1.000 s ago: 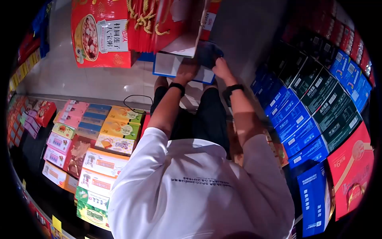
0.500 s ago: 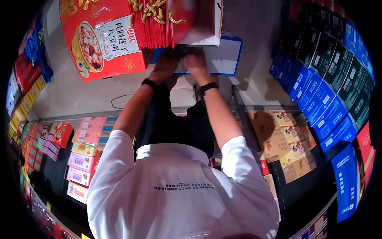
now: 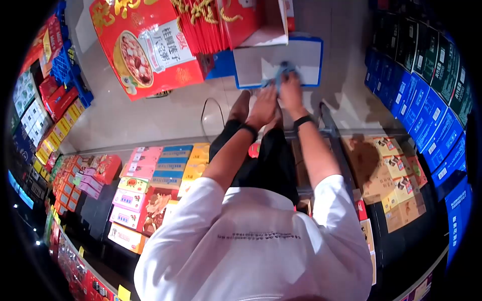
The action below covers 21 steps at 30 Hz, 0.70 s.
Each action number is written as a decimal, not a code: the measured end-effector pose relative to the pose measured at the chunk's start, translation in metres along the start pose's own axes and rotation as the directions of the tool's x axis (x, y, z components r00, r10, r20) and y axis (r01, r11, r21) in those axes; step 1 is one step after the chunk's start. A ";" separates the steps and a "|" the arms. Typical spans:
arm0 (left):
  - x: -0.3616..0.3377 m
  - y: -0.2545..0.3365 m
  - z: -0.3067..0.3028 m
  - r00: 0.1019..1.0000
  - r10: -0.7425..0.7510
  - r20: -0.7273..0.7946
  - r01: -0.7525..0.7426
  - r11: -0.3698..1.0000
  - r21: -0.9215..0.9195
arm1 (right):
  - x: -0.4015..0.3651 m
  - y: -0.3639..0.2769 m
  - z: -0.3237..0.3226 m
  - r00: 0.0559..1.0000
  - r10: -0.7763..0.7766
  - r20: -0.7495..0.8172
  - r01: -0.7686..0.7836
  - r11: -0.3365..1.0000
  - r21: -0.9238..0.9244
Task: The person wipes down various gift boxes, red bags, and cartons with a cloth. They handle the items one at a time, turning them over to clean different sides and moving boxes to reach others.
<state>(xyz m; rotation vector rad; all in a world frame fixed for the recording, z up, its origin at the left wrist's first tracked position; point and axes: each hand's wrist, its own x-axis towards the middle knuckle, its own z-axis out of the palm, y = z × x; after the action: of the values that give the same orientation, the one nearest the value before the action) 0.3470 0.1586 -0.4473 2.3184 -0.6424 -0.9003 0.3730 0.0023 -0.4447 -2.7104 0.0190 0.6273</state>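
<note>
A white panel with a blue rim [image 3: 251,65] lies beyond my hands, beside a large red gift box [image 3: 173,75]. Over its near edge, my right hand [image 3: 291,93] is closed on a crumpled blue-grey cloth [image 3: 282,75], partly smeared by motion. My left hand [image 3: 264,103] is just to the left, its fingers pressed together on the cloth's left end. Dark bands circle both wrists.
Red bags with gold cords [image 3: 201,30] stand at the top. Stacked blue boxes [image 3: 411,105] and dark green boxes line the right side. Small food cartons [image 3: 128,215] sit on the lower left display, brown cartons [image 3: 401,193] on the lower right. A blue crate [image 3: 70,70] is at left.
The view has shifted, so the red box and panel sit further right. My hands have moved right along the panel, and the blue-grey cloth now shows at my fingers.
</note>
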 end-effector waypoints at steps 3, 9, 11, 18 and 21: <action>-0.024 -0.015 -0.025 0.997 -0.025 0.066 0.013 0.984 0.178 | 0.014 -0.032 0.004 0.980 -0.199 -0.029 0.201 0.976 0.079; -0.012 -0.013 -0.059 0.985 -0.123 0.118 0.092 0.967 0.238 | 0.029 -0.011 -0.014 0.957 -0.265 -0.122 0.285 0.938 0.197; -0.003 -0.027 -0.025 0.992 -0.066 0.109 0.031 0.955 0.295 | 0.026 0.016 -0.008 0.958 -0.222 -0.180 0.261 0.937 0.234; 0.118 0.098 0.002 0.981 0.064 0.184 -0.031 0.984 -0.174 | 0.005 0.142 -0.035 0.895 0.207 -0.395 -0.100 0.956 0.277; 0.121 0.126 0.013 0.983 0.156 -0.097 -0.156 0.988 0.003 | -0.010 0.124 -0.030 0.783 0.521 -0.340 -0.292 0.790 0.539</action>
<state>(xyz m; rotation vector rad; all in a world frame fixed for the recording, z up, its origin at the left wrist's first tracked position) 0.3890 -0.0104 -0.4271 2.2565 -0.7676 -0.7129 0.3652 -0.1250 -0.4569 -2.3098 0.8210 0.0211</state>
